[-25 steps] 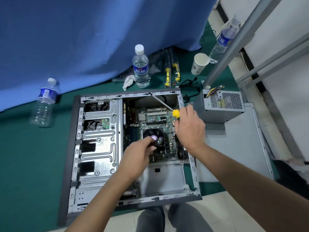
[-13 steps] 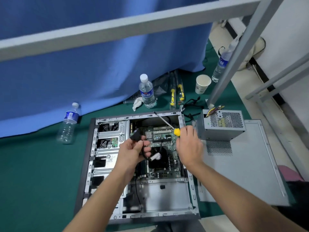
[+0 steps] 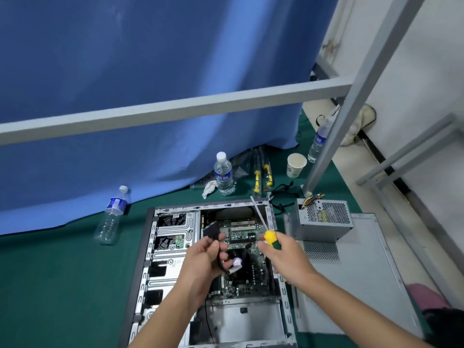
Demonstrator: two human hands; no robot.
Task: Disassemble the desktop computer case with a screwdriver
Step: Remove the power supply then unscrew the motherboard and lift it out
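Two hands over open computer case, frame centre-bottom, long axis running bottom to top. Black cable gripped by left hand; snag on motherboard judged likely if yanked. Screwdriver clenched in right hand, shaft pointed upper left; board scratch risked.

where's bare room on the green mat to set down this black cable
Bare green mat lies left of the open grey computer case, below the lying plastic bottle. Behind the case it is crowded: upright water bottle, yellow-handled tools, paper cup.
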